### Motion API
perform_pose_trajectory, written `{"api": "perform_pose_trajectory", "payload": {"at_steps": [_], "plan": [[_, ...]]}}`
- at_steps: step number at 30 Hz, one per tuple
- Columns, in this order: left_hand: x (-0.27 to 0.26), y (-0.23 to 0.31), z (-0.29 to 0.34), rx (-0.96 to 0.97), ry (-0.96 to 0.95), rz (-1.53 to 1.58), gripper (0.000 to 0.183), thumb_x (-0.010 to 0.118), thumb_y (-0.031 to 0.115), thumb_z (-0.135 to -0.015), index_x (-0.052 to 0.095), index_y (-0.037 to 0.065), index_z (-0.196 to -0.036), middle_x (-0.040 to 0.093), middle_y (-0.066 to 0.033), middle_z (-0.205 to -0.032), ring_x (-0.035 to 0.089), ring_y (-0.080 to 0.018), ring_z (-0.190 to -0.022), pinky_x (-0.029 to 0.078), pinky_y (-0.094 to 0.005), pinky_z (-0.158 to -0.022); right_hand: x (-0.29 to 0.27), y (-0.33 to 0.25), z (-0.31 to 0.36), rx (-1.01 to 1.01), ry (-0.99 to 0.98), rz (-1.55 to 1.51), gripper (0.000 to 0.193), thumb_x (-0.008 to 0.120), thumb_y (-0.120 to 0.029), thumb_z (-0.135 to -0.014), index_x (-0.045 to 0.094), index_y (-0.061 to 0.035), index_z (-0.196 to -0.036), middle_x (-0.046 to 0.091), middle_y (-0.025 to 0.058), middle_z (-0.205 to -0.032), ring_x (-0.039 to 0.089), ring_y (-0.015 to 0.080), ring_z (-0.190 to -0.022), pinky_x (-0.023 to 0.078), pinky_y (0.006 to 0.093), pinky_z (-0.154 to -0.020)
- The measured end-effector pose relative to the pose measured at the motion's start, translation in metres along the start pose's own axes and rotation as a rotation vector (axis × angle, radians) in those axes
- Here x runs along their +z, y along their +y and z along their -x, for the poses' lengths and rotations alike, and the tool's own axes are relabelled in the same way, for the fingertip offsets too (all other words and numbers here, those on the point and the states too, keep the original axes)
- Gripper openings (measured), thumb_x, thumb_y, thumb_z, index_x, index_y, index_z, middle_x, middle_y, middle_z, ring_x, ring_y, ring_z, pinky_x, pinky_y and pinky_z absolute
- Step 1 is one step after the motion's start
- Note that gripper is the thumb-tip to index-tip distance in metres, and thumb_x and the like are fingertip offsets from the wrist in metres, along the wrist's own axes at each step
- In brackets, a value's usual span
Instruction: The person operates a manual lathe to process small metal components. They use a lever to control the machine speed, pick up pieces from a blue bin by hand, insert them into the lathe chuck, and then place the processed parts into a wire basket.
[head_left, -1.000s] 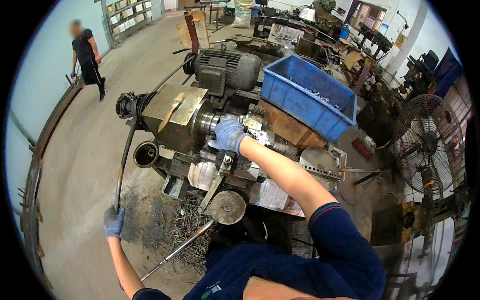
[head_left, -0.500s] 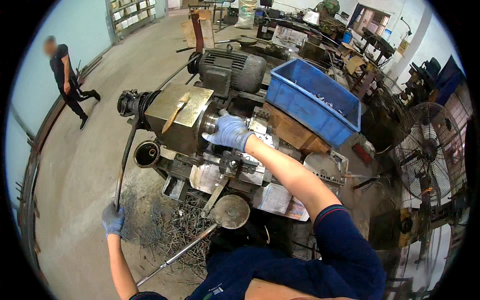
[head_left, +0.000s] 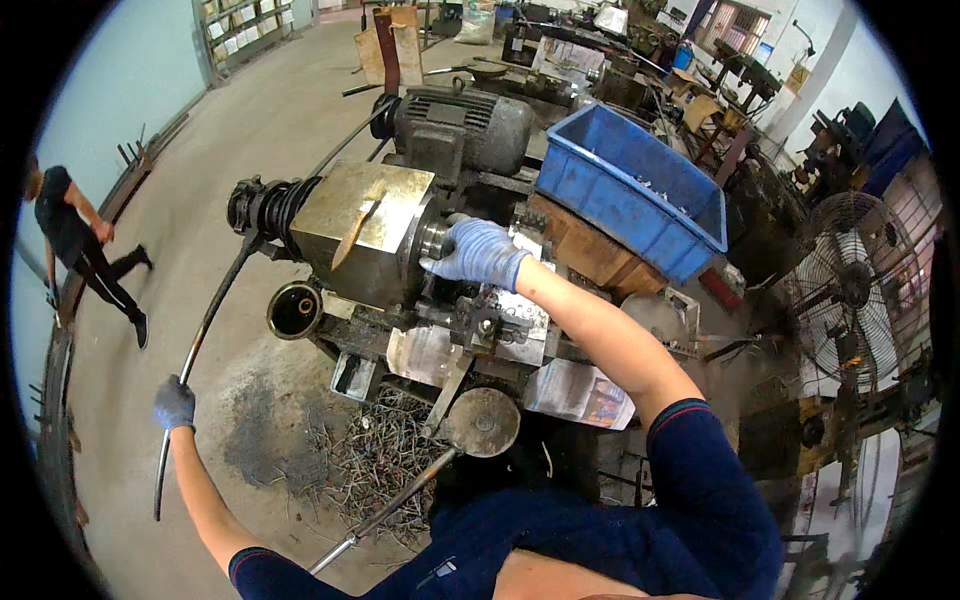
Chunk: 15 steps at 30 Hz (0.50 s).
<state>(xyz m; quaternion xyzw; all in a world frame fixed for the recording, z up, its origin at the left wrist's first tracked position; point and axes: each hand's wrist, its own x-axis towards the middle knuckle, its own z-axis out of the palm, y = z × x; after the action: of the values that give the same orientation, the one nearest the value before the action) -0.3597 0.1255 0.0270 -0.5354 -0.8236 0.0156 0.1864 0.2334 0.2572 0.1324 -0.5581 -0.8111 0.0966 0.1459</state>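
My left hand [head_left: 175,403], in a blue-grey glove, is closed round a long dark lever [head_left: 212,310]. The lever runs down from the ribbed black fitting at the lathe's rear left, and its free end sticks out below the fist. My right hand [head_left: 482,252], in a striped blue glove, is at the front of the round metal chuck [head_left: 425,235]. Its thumb and fingers curl in from both sides; what lies between them is hidden. On top of the metal headstock [head_left: 400,195] lies a brush with a wooden handle [head_left: 355,235]. Below my right hand is the tool post [head_left: 487,325].
A blue plastic bin [head_left: 635,205] with small metal pieces stands behind the lathe, near a motor [head_left: 460,130]. Metal shavings [head_left: 370,465] cover the floor by a round disc [head_left: 483,422]. A caged fan [head_left: 850,285] stands right. Another person [head_left: 85,240] walks at left.
My left hand has swung the lever outward to the left and up, and more of its end shows below the fist. My right hand stays by the chuck. The other person has moved left and nearer.
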Motion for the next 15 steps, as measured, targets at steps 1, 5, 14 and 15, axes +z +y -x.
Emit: {"api": "perform_pose_trajectory", "payload": {"at_steps": [1,5,14,15], "plan": [[-0.006,0.005,-0.004,-0.098,-0.127,0.072,0.02,0.059,0.023,-0.079,0.062,0.01,-0.094,0.064,-0.0172,-0.088,0.062,-0.0356,-0.083,0.05,-0.044,-0.071,-0.002,0.001,0.002,-0.05,0.022,-0.016,0.062,0.064,-0.06,-0.065,0.068,-0.0012,-0.085,0.063,0.0223,-0.086,0.063,0.0352,-0.079,0.05,0.0396,-0.074],[-0.039,0.114,0.017,0.265,0.439,0.74,0.034,0.059,0.025,-0.086,0.06,0.001,-0.111,0.066,-0.0141,-0.099,0.063,-0.0256,-0.093,0.046,-0.0347,-0.085,-0.041,0.012,0.045,-0.193,0.323,-0.04,0.043,0.066,-0.047,-0.071,0.069,-0.0046,-0.077,0.063,0.0198,-0.097,0.063,0.0342,-0.08,0.05,0.0384,-0.075],[0.085,0.29,0.106,0.478,-0.401,0.526,0.03,0.055,0.03,-0.081,0.065,0.01,-0.101,0.063,-0.0207,-0.101,0.06,-0.0362,-0.094,0.049,-0.0433,-0.076,-0.105,0.109,0.196,0.067,0.303,-0.123,0.029,0.069,-0.027,-0.075,0.061,-0.0005,-0.068,0.06,0.0132,-0.068,0.059,0.0258,-0.062,0.047,0.0334,-0.059],[0.08,0.289,0.095,0.597,-0.428,0.377,0.029,0.054,0.029,-0.081,0.065,0.011,-0.1,0.064,-0.0192,-0.099,0.061,-0.0354,-0.092,0.049,-0.0434,-0.075,-0.104,0.126,0.215,0.166,0.31,-0.21,0.03,0.07,-0.029,-0.076,0.063,-0.0006,-0.069,0.061,0.0134,-0.069,0.059,0.0241,-0.06,0.047,0.0331,-0.059]]}}
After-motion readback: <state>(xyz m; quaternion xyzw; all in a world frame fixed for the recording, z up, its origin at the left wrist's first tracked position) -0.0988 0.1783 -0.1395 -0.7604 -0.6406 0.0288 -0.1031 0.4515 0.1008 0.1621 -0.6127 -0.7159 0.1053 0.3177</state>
